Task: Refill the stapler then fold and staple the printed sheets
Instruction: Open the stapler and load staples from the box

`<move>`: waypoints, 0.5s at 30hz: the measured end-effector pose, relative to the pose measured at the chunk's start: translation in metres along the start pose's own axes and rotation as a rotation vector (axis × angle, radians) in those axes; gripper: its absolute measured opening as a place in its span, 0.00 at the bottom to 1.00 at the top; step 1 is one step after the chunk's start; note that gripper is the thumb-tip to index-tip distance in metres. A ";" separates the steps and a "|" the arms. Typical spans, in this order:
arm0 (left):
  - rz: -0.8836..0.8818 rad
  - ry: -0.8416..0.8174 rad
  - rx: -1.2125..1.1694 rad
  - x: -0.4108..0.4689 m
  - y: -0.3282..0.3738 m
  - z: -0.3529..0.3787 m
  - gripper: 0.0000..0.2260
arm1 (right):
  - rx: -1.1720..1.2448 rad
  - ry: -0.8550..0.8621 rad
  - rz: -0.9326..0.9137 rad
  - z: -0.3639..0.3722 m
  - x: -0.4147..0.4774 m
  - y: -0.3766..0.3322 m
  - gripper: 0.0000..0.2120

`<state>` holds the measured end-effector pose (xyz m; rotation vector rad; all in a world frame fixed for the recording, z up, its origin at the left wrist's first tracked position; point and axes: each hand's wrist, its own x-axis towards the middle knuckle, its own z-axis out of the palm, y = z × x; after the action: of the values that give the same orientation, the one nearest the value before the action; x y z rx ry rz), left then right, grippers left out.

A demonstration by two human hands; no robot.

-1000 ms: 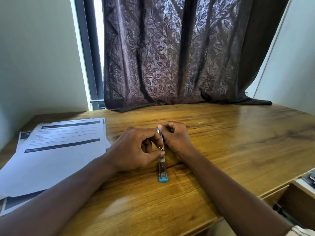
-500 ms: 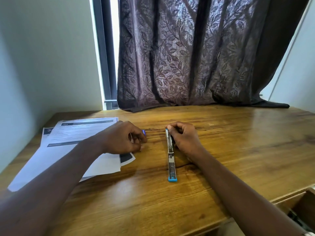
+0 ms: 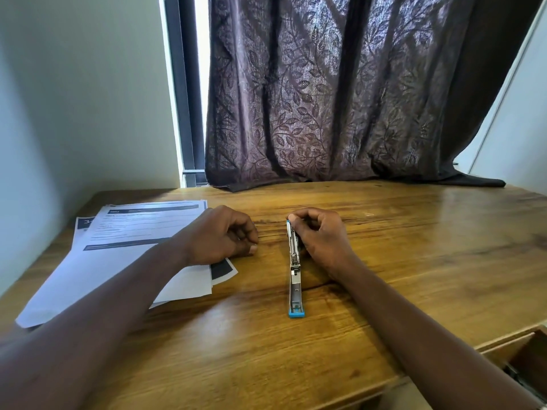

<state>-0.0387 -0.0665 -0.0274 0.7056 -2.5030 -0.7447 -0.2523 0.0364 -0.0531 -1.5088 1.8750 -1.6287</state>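
Head view: right hand (image 3: pixel 321 238) in a pinch on stapler (image 3: pixel 295 270), left hand (image 3: pixel 220 235) curled beside sheets (image 3: pixel 133 261), contents unclear.

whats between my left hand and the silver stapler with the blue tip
Nothing but bare brown wooden table, as the head view shows; the left hand and silver blue-tipped stapler lie apart.

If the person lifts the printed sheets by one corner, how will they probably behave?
The printed sheets would likely droop, being thin paper. They lie fanned out, seemingly unstapled, so they may slide apart.
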 end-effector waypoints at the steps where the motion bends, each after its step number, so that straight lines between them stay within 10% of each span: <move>1: 0.025 0.024 -0.048 0.000 0.003 0.002 0.06 | 0.003 0.002 -0.012 0.000 0.000 0.000 0.05; 15: 0.161 0.305 -0.163 -0.002 0.030 0.040 0.06 | 0.160 -0.130 -0.009 0.001 -0.004 -0.004 0.05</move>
<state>-0.0685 -0.0287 -0.0410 0.5102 -2.1653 -0.7141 -0.2482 0.0394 -0.0519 -1.5183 1.6319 -1.6016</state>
